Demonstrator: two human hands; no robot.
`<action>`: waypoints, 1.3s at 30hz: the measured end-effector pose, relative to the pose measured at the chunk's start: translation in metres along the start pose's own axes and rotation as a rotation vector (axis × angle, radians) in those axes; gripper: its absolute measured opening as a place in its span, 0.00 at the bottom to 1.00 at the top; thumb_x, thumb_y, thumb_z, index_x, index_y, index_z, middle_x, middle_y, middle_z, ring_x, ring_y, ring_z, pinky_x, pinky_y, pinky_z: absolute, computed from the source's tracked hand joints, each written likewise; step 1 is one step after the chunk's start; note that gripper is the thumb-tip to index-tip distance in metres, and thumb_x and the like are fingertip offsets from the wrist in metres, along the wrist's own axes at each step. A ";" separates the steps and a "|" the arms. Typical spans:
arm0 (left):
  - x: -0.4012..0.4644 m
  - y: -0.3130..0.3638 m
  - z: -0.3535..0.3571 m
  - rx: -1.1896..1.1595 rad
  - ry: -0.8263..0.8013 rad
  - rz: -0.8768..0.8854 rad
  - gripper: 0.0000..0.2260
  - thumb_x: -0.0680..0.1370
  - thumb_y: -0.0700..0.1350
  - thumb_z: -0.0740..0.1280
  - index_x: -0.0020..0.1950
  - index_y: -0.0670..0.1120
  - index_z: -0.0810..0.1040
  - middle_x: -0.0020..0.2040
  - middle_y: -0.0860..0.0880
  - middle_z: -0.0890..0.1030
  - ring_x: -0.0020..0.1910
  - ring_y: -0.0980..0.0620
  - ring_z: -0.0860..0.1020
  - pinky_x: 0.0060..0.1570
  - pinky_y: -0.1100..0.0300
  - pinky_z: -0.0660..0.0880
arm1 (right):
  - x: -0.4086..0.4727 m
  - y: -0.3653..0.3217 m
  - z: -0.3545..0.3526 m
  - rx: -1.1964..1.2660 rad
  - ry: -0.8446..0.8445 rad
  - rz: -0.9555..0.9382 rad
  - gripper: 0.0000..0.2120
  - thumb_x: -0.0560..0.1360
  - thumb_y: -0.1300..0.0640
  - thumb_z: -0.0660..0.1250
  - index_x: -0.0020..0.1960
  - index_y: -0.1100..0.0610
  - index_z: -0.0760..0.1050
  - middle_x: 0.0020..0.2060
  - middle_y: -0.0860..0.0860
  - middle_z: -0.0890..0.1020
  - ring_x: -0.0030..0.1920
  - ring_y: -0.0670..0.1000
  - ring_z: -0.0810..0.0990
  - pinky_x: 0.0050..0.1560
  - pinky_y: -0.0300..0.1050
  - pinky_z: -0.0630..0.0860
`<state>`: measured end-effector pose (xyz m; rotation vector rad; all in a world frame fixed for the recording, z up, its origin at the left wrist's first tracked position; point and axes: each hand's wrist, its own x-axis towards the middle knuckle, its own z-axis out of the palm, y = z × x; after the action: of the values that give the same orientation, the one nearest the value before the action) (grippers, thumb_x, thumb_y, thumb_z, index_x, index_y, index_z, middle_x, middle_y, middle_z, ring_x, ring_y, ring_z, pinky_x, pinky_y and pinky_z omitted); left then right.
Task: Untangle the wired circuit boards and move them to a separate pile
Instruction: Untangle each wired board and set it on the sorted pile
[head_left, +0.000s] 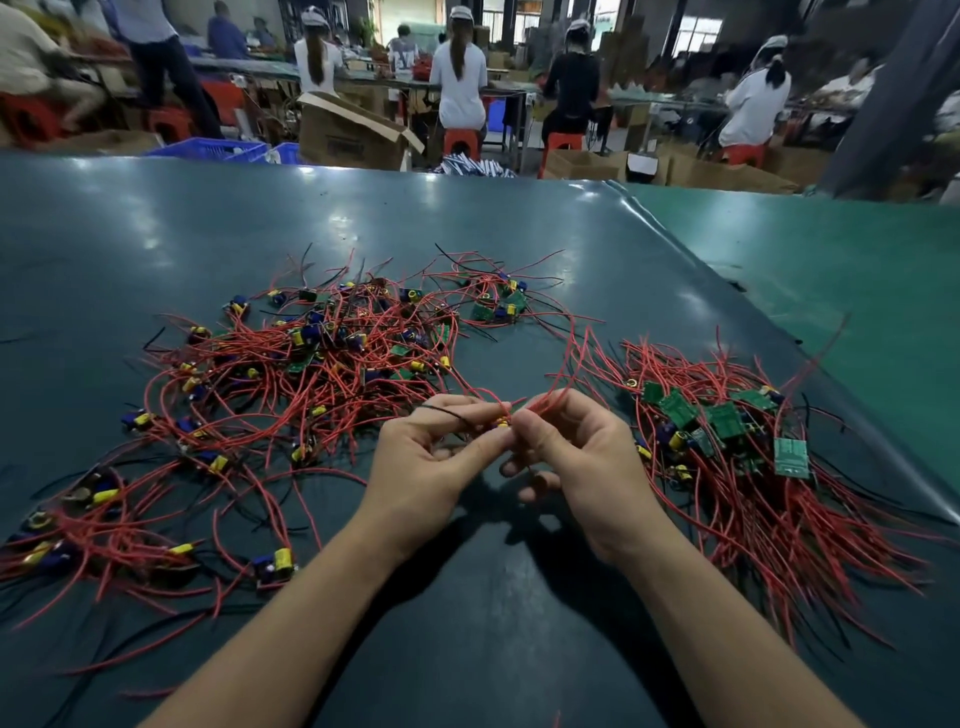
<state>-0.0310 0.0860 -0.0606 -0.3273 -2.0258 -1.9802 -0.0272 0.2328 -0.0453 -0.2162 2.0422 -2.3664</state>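
A tangled heap of wired boards (311, 364) with red leads sprawls over the left of the dark green table (493, 218). At centre, the left hand (431, 457) pinches a small yellow-capped board (502, 422) and a black wire, while the right hand (576, 457) pinches red wires just beside it, fingers curled. On the right lies the sorted pile (727, 441), its green boards face up, leads trailing toward the near edge

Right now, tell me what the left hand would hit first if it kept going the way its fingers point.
The right hand, almost at once: the left hand points straight toward it.
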 end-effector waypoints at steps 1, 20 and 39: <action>0.000 0.000 -0.001 0.020 0.011 0.023 0.10 0.70 0.37 0.74 0.50 0.38 0.84 0.48 0.42 0.83 0.47 0.55 0.81 0.49 0.66 0.76 | 0.000 0.000 0.000 -0.003 0.001 -0.006 0.02 0.75 0.62 0.69 0.44 0.60 0.76 0.36 0.57 0.81 0.30 0.51 0.81 0.23 0.40 0.75; 0.001 0.009 -0.008 -0.296 -0.180 -0.264 0.04 0.73 0.43 0.67 0.43 0.43 0.75 0.34 0.48 0.76 0.29 0.56 0.70 0.30 0.64 0.64 | 0.000 -0.004 -0.007 -0.039 -0.154 -0.034 0.02 0.72 0.60 0.70 0.45 0.57 0.81 0.30 0.57 0.78 0.25 0.50 0.73 0.22 0.38 0.71; 0.006 0.008 -0.007 -0.677 -0.006 -0.291 0.09 0.71 0.34 0.70 0.47 0.42 0.72 0.47 0.39 0.83 0.43 0.45 0.84 0.43 0.58 0.81 | 0.002 -0.003 0.000 0.115 0.133 -0.076 0.07 0.78 0.69 0.65 0.47 0.59 0.70 0.39 0.56 0.81 0.35 0.53 0.84 0.30 0.42 0.79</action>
<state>-0.0328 0.0791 -0.0507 -0.1764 -1.4004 -2.8124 -0.0291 0.2332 -0.0427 -0.1410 1.9761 -2.6005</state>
